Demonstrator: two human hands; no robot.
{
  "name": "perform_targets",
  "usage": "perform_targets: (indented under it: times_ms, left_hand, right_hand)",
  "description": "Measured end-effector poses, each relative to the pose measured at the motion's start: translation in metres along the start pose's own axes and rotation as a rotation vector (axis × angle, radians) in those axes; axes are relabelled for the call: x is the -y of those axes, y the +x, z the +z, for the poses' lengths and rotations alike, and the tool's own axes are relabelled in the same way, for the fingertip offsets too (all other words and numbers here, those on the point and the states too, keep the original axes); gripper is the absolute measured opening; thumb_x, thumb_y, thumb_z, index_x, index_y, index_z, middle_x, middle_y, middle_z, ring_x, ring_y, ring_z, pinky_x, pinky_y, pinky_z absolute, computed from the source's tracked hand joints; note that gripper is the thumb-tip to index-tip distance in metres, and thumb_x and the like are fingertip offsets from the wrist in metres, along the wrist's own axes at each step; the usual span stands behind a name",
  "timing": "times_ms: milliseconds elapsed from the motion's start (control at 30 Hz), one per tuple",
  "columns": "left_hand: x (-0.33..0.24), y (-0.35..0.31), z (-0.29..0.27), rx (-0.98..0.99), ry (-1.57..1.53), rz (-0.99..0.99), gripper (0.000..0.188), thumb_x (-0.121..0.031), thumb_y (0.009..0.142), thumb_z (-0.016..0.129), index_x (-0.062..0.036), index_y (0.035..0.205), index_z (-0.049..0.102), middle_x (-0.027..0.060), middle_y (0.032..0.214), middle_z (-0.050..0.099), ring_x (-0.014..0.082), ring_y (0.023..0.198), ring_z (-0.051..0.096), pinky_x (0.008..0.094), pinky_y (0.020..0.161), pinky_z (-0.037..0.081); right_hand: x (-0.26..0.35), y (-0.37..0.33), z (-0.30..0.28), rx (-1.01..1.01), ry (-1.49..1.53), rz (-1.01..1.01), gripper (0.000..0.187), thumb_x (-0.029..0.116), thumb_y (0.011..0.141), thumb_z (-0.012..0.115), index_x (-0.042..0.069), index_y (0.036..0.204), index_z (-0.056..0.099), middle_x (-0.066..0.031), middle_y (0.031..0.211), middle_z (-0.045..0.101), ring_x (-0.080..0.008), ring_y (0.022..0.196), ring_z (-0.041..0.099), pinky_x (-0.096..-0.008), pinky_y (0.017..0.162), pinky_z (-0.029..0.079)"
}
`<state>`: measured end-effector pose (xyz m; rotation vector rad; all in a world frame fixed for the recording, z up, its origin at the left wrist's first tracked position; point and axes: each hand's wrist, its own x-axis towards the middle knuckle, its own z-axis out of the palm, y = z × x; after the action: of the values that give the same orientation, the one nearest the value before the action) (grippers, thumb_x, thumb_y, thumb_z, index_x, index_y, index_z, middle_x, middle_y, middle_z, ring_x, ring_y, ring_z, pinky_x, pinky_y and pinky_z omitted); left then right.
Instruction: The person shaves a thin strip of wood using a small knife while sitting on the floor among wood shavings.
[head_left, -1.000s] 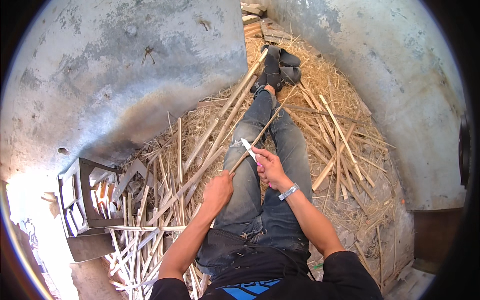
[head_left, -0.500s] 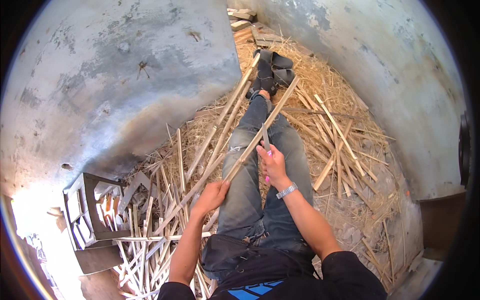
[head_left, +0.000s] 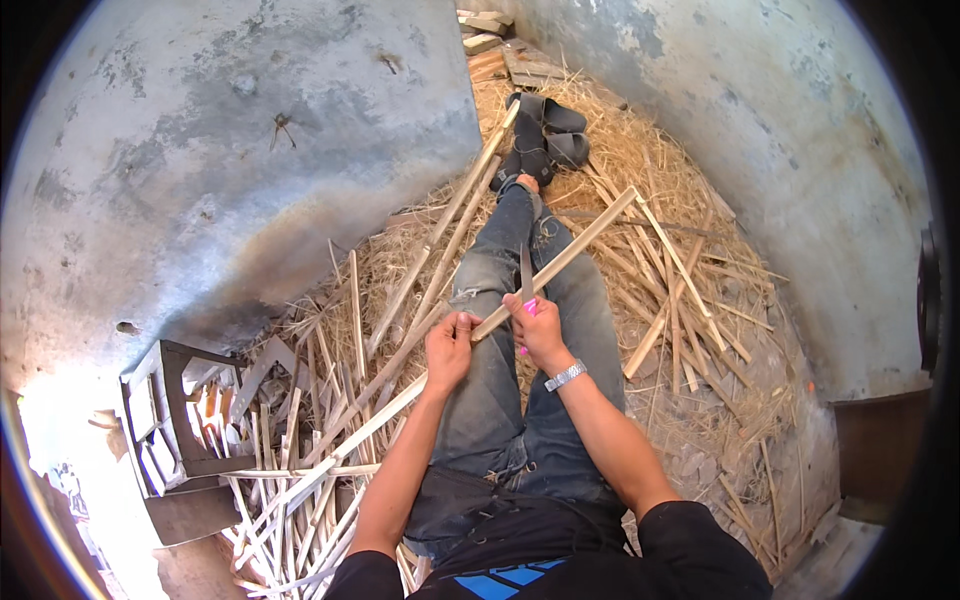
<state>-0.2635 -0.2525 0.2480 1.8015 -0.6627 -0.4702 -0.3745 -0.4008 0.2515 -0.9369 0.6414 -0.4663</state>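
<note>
Gripped tight in the left hand (head_left: 449, 347), the long stick (head_left: 555, 265) slants up and away across the lap, where the right hand (head_left: 537, 330) clamps a knife (head_left: 526, 278) against it.

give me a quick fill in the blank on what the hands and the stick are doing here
1. The left hand grips a long wooden ____.
2. The right hand holds a knife with a ____ handle.
3. On the right wrist sits a silver ____.
4. The stick lies across the person's ____, above the straw.

Missing words: stick; pink; watch; legs
</note>
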Motion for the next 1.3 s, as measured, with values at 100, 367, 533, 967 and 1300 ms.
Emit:
perform_targets:
  times_ms: [100, 367, 533, 967, 1300]
  left_hand:
    - [0.015, -0.001, 0.006, 0.0, -0.133, -0.069, 0.041, -0.031, 0.113, 0.052, -0.0018, 0.094, 0.072, 0.0038, 0.085, 0.072, 0.0093, 0.08, 0.06, 0.0288, 0.077, 0.049]
    - [0.024, -0.002, 0.004, -0.084, -0.41, -0.287, 0.04, -0.031, 0.115, 0.047, -0.0043, 0.092, 0.065, 0.0094, 0.098, 0.075, 0.0155, 0.091, 0.067, 0.0318, 0.089, 0.053]
    - [0.048, 0.007, -0.056, -0.412, -1.371, -0.391, 0.036, -0.034, 0.114, 0.046, -0.0132, 0.088, 0.059, 0.0015, 0.082, 0.064, 0.0134, 0.076, 0.06, 0.0283, 0.076, 0.049]
    - [0.008, -0.042, -0.098, -0.111, 0.556, -0.182, 0.065, -0.046, 0.103, 0.064, 0.0043, 0.142, 0.058, 0.0315, 0.131, 0.066, 0.0442, 0.124, 0.065, 0.0451, 0.105, 0.051]
    - [-0.015, -0.041, -0.059, 0.019, 0.349, 0.139, 0.03, -0.021, 0.099, 0.071, 0.0029, 0.118, 0.074, 0.0213, 0.111, 0.076, 0.0307, 0.095, 0.077, 0.0385, 0.086, 0.059]
  right_hand:
    - [-0.001, 0.0, -0.003, -0.024, 0.06, 0.056, 0.031, 0.031, 0.099, 0.078, 0.012, 0.084, 0.059, 0.0085, 0.056, 0.044, -0.0026, 0.043, 0.034, -0.0239, 0.04, 0.024]
    - [-0.008, 0.019, 0.021, -0.011, 0.173, 0.104, 0.03, 0.03, 0.098, 0.079, 0.012, 0.083, 0.061, 0.0092, 0.058, 0.044, -0.0022, 0.043, 0.033, -0.0238, 0.04, 0.022]
    - [-0.015, 0.023, 0.02, -0.111, 0.272, 0.152, 0.023, 0.027, 0.102, 0.073, 0.011, 0.088, 0.064, 0.0107, 0.057, 0.037, -0.0026, 0.042, 0.03, -0.0237, 0.039, 0.021]
    - [-0.011, 0.012, -0.007, 0.036, 0.103, 0.041, 0.034, 0.039, 0.1, 0.075, 0.005, 0.099, 0.067, 0.0088, 0.057, 0.039, -0.0035, 0.043, 0.032, -0.0242, 0.04, 0.024]
    - [-0.006, 0.004, -0.002, -0.008, 0.025, 0.036, 0.034, 0.038, 0.096, 0.08, 0.013, 0.085, 0.06, 0.0106, 0.056, 0.042, -0.0024, 0.043, 0.036, -0.0242, 0.04, 0.025]
